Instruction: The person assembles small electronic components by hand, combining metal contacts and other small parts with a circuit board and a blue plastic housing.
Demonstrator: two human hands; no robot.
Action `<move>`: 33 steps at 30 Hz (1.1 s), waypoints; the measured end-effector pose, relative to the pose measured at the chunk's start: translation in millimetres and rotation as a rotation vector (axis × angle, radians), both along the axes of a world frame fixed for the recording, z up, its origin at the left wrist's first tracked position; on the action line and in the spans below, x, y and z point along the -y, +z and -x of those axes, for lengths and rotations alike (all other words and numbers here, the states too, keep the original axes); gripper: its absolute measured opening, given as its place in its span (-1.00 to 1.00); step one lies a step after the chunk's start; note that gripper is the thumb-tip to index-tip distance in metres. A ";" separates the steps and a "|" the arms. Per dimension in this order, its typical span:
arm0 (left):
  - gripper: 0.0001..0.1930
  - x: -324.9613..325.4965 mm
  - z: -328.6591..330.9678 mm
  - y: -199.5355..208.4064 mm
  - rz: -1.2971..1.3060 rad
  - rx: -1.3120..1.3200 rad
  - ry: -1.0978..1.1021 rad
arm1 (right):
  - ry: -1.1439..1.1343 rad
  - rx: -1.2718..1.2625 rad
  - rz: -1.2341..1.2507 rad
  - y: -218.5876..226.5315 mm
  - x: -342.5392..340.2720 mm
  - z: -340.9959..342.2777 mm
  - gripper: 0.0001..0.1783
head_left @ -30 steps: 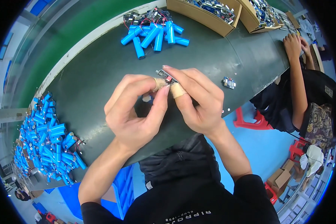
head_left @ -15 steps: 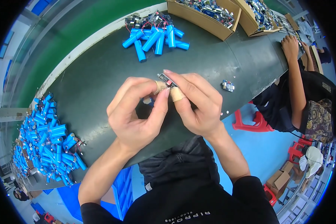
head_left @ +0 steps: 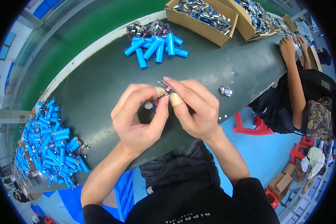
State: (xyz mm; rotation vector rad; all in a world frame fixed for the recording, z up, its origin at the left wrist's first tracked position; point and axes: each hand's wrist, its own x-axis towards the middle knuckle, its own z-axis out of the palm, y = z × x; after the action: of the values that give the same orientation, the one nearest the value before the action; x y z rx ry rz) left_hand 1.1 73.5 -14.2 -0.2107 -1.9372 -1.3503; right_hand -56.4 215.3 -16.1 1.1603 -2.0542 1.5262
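A small circuit board (head_left: pixel 165 86) with a red part on it sits tilted between my fingertips above the table. My left hand (head_left: pixel 138 114) pinches its near left edge between thumb and index finger. From the other side, my right hand (head_left: pixel 198 106) grips it, index finger along the upper edge and thumb below. Tan wraps cover my left index fingertip and right thumb. A small blue and white piece (head_left: pixel 149 105) shows behind my left fingers, mostly hidden; I cannot tell what it is. Another loose circuit board (head_left: pixel 226 90) lies on the table to the right.
Blue cylindrical batteries wired to boards (head_left: pixel 153 46) lie at the far side of the dark table (head_left: pixel 100 78). A large battery heap (head_left: pixel 52 138) covers its left end. Cardboard boxes (head_left: pixel 201 28) of boards stand at the back right. A co-worker's hand (head_left: pixel 287 48) rests on the right.
Both hands keep their pinch on the board, with only slight shifts of the fingers. The whole view has moved a little, so the table and batteries appear lower.
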 end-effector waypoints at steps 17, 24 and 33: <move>-0.81 -1.7 -1.5 4.4 -0.020 0.047 0.017 | -0.030 0.027 -0.008 3.0 0.0 -2.2 -0.65; -0.81 -1.7 -1.7 3.5 -0.023 0.048 0.010 | -0.029 0.045 -0.019 3.2 -0.6 -3.0 -0.65; -0.83 -1.5 -4.3 3.5 0.018 0.017 0.059 | -0.073 -0.144 -0.067 0.4 2.4 -2.7 -0.62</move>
State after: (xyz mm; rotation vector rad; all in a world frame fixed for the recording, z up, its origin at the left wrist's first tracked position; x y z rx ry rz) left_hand 5.4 75.0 -10.7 -0.1499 -1.9549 -1.3005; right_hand -53.7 212.9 -15.7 1.1694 -2.0420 1.3102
